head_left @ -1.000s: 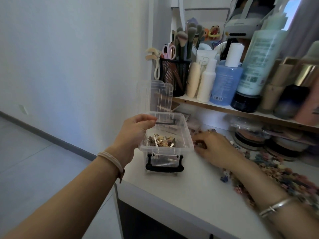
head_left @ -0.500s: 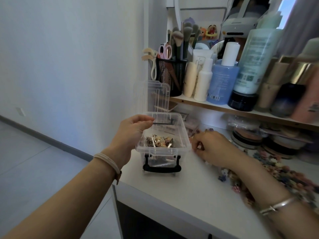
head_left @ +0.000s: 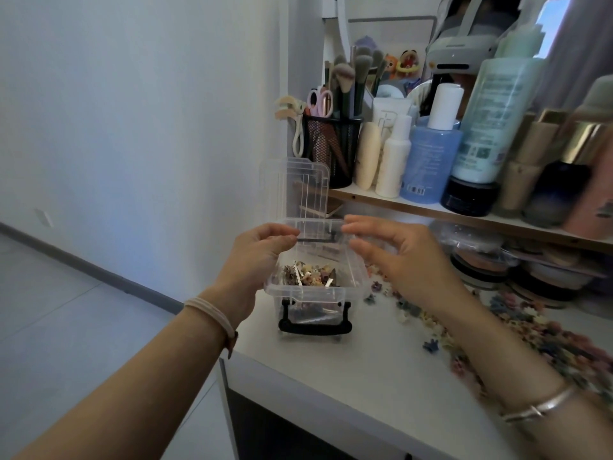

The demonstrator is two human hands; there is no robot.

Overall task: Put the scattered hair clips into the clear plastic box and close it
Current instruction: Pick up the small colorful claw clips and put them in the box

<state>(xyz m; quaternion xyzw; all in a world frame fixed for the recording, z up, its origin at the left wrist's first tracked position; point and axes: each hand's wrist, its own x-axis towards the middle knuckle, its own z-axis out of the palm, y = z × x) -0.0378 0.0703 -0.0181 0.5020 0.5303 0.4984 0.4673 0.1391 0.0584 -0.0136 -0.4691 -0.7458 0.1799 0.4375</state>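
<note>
Left hand (head_left: 262,260) pinching the left rim of the clear plastic box (head_left: 311,297), box by the desk's (head_left: 331,376) left edge, lid (head_left: 293,190) standing upright, hair clips (head_left: 310,277) heaped inside, right hand (head_left: 408,263) loosely spread above its right rim, scattered clips (head_left: 431,330) toward the desk's right edge

Left hand (head_left: 255,260) grips the clear box (head_left: 310,295); right hand (head_left: 408,263) hovers beside.
</note>
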